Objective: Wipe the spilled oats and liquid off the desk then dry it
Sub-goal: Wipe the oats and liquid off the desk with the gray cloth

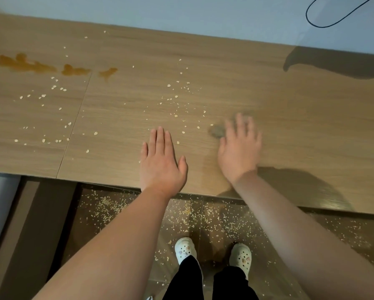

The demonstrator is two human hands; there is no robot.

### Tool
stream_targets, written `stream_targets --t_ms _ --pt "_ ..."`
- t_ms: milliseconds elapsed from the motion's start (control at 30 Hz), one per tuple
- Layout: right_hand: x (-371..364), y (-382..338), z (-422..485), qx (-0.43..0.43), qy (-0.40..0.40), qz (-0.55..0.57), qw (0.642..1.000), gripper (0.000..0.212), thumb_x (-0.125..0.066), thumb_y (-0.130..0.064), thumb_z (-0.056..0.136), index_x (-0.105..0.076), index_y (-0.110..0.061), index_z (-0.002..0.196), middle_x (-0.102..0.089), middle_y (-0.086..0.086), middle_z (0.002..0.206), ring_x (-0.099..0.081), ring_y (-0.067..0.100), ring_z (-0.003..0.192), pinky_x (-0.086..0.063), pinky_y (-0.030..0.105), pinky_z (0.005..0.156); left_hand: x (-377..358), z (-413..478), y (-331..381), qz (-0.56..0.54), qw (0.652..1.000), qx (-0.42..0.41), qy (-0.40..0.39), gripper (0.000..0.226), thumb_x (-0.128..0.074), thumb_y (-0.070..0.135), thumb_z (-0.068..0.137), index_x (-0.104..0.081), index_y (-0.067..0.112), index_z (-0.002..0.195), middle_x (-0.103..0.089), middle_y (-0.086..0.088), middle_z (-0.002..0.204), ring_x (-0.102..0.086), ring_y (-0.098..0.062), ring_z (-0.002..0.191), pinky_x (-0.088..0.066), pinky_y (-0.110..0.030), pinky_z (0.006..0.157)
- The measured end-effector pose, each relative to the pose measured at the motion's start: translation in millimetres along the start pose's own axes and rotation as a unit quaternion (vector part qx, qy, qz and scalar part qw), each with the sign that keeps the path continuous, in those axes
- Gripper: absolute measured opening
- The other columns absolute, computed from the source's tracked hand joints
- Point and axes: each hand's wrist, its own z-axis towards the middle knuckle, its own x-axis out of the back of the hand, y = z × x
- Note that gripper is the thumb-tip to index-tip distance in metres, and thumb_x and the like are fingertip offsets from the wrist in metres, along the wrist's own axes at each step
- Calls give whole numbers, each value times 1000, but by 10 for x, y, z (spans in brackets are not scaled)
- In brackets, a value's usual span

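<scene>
The left hand (162, 163) lies flat, palm down, on the light brown wood-grain desk (301, 126). Its fingers are straight and close together, the thumb is out to the side, and the wrist crosses the desk's near edge. It holds nothing.

Just to the right of the left hand, the right hand (239, 150) is also palm down over the desk with fingers spread and nothing gripped. It is blurred, so contact with the wood cannot be told. A smeared grey patch (216, 131) sits by its fingertips on the side nearer the left hand, and what it is cannot be told.

The pale scattered oat flakes (175, 97) start right at the left hand's fingertips. A few lie between the two hands, a denser scatter lies just beyond the fingers, and a looser one spreads well to the left across a thin seam (73, 124) in the desk top. The brown spilled liquid (25, 64) lies well apart from the left hand, far to its left and farther back, as a row of separate puddles.

Below the left hand's wrist, past the desk edge, the dark glossy tiled floor (51, 213) carries many more fallen oats (220, 221). A pair of white perforated clogs (184, 250) under black trousers (186, 280) stands among them. Far beyond and to the right of the left hand, a thin black cable (333, 20) loops over the pale surface behind the desk.
</scene>
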Motion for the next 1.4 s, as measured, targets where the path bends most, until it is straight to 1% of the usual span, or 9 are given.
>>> stream_targets --t_ms 167,400,533,667,900,1067,1200,1300,1400 --pt "106 494 -89 225 -112 -47 967 59 -16 -42 95 3 -34 150 17 -7 158 13 19 149 5 46 121 6 1 -2 4 1000 1 -4 73 -19 47 98 5 7 154 13 -10 162 17 -23 149 6 -41 122" --pt "49 569 628 -173 56 102 978 50 -40 -29 99 -37 -18 148 -23 11 160 -17 34 147 -16 55 118 46 -8 6 4 1000 7 -12 73 -21 48 99 6 9 155 14 -8 162 18 -21 149 7 -40 122" --pt "-55 280 316 82 51 43 994 52 -35 -34 100 -34 -18 150 -27 10 159 -20 33 147 -14 54 117 28 -1 -3 11 1000 7 -9 74 -15 50 95 5 11 155 12 -7 163 17 -19 149 9 -37 120" --pt "39 841 613 356 -14 38 934 49 -34 -30 100 -41 -18 147 -32 7 157 -25 30 146 -15 52 117 52 2 39 13 999 34 -16 81 -14 55 90 2 12 156 10 -4 164 15 -16 149 8 -36 121" --pt "116 760 1140 154 24 30 987 51 -39 -32 101 -33 -19 151 -22 7 161 -15 31 149 -14 54 119 51 99 541 -56 978 201 11 76 -18 55 97 -2 9 156 7 -4 164 13 -16 150 2 -45 122" --pt "90 1144 1181 545 -10 -22 838 53 -31 -39 98 -44 -18 146 -36 6 155 -29 31 144 -23 55 114 0 131 612 -35 972 230 40 80 -25 58 96 -3 10 156 4 -3 164 11 -15 150 2 -45 122" --pt "128 1272 1815 264 35 5 964 51 -31 -34 100 -40 -16 147 -30 11 157 -25 34 144 -24 57 116 -29 153 612 -29 971 233 41 80 -27 56 95 -5 10 156 2 -3 164 9 -15 150 1 -45 122" --pt "173 1121 1986 57 40 41 997 49 -37 -30 101 -35 -17 148 -22 9 161 -18 33 147 -17 55 118 -37 149 610 -33 971 234 46 80 -26 57 94 -7 9 156 0 -3 164 8 -16 150 0 -46 122" --pt "144 894 1818 147 40 34 988 49 -39 -31 100 -36 -19 148 -25 6 160 -18 33 148 -16 54 117 -29 152 616 -41 970 236 48 85 -18 59 87 -9 10 156 -2 -3 164 6 -16 151 0 -46 122"
